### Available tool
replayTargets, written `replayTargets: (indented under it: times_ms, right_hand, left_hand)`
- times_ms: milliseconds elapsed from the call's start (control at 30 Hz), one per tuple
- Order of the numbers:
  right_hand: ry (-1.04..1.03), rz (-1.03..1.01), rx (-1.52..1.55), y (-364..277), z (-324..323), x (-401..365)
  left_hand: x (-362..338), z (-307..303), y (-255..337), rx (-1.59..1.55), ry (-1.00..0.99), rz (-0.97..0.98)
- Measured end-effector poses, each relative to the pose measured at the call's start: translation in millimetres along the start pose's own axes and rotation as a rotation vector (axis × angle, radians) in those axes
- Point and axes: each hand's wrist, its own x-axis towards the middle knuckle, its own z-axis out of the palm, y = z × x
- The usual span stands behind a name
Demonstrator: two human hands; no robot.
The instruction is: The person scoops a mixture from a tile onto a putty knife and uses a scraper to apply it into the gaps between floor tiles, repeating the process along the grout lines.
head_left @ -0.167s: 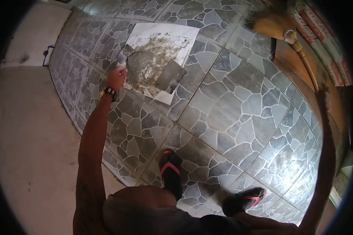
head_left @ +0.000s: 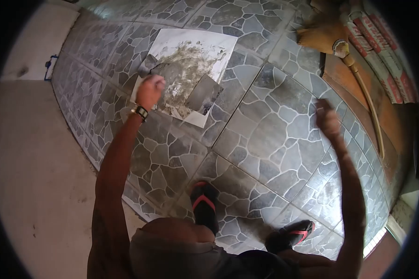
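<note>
My left hand (head_left: 150, 92), with a watch on its wrist, hovers over the left edge of a white board (head_left: 226, 43). Its fingers are curled; anything inside them is hidden. Wet grey mortar (head_left: 170, 76) is smeared across the board, with a grey flat piece (head_left: 204, 94) on its lower right and a small grey tool-like item (head_left: 148, 64) beside my left hand. My right hand (head_left: 328, 120) is above the tiles, blurred and apart from the broom (head_left: 358, 74); its fingers are not clear.
Stone-pattern tiles (head_left: 265, 125) cover the floor. Red and white packs (head_left: 375, 42) stand at the upper right, by brown boards (head_left: 342, 76). A pale wall (head_left: 37, 139) runs along the left. My feet in red-strapped sandals (head_left: 204, 202) are below.
My right hand has come away from the broom handle and moved left. The broom handle now reaches lower. My left hand has shifted slightly right, from beside the small grey item to over the board.
</note>
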Motion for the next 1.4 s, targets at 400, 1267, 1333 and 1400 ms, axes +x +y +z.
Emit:
replayTargets:
  times_ms: [400,1267,1333,1400]
  right_hand:
    - [-0.136,0.032,0.425,-256,80,-55]
    - [-0.201,0.052,0.39,-245,83,-92]
    - [-0.192,0.043,0.388,-247,84,-92]
    - [-0.192,0.062,0.389,-249,86,-93]
  left_hand:
    - [-27,80,136,0.28,-0.347,0.329]
    - [52,105,51,0.163,-0.339,1.333]
    - [52,104,47,0.207,-0.287,1.398]
    - [54,97,51,0.274,-0.299,1.452]
